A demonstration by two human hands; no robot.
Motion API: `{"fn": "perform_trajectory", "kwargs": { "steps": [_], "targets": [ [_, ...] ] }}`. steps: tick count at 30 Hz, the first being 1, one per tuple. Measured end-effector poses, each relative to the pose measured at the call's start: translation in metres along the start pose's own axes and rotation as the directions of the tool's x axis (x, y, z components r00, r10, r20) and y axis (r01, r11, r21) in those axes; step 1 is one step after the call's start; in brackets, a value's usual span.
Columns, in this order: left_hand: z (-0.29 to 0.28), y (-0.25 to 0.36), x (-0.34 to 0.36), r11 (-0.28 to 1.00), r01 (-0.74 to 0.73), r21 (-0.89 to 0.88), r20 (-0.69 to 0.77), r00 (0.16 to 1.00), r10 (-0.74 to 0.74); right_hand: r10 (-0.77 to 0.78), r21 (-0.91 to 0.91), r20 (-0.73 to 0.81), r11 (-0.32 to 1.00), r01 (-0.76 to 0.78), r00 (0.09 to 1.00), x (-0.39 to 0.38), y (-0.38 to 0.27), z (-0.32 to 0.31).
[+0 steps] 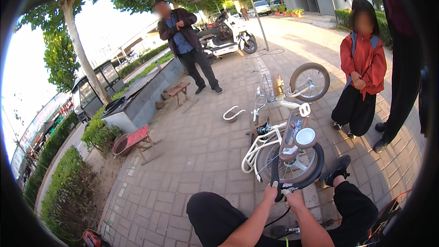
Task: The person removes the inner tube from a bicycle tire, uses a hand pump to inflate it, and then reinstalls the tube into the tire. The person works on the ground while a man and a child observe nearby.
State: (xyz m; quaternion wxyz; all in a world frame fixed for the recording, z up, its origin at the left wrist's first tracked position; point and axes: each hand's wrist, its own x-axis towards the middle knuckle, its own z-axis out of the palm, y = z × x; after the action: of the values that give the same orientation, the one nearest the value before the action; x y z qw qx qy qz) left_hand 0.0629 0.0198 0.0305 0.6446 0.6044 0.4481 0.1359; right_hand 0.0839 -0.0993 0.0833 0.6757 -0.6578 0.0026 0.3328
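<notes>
A small cream-coloured bicycle [292,105] lies on its side on the paving before me, one wheel nearest my hands. Round this near wheel [292,169] runs a black rubber loop [318,167], tyre or inner tube, I cannot tell which. My left hand [270,194] is closed on the black rubber at the wheel's near edge. Right beside it, my right hand [294,197] is closed at the same edge, near a small pale piece; its exact hold is too small to make out. A thin black hose [278,218] curves below my hands.
A child in a red jacket [366,64] stands at the right beside another person's dark-trousered legs [398,82]. A person in a dark jacket [183,41] stands ahead-left, near a white scooter [231,39]. A U-shaped lock [233,114], wooden stool [177,90] and red folding seat [138,136] stand or lie leftward.
</notes>
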Motion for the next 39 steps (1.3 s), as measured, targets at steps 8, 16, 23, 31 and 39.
{"fn": "perform_trajectory", "kwargs": {
  "steps": [8,16,23,31,39],
  "targets": [
    [0.004,0.005,-0.001,0.999,0.017,-0.045,-0.028,0.999,-0.019,-0.224,-0.037,-0.069,0.974,0.222,0.972,0.01,0.013,0.005],
    [0.001,-0.009,0.008,0.996,0.054,-0.076,-0.025,0.998,-0.056,-0.211,-0.085,-0.095,0.975,0.204,0.973,0.003,0.012,0.012],
    [0.006,-0.021,0.019,0.985,0.098,-0.143,0.051,0.994,-0.092,-0.026,0.085,-0.041,0.996,0.029,0.999,0.0,0.006,-0.001],
    [0.019,-0.036,0.033,0.935,0.152,-0.32,0.12,0.986,-0.119,-0.148,0.159,-0.129,0.973,0.167,0.981,0.007,0.014,0.001],
    [0.009,-0.043,0.047,0.966,0.111,-0.235,0.089,0.992,-0.092,-0.157,0.166,-0.111,0.971,0.174,0.981,0.006,0.008,0.009]
  ]
}}
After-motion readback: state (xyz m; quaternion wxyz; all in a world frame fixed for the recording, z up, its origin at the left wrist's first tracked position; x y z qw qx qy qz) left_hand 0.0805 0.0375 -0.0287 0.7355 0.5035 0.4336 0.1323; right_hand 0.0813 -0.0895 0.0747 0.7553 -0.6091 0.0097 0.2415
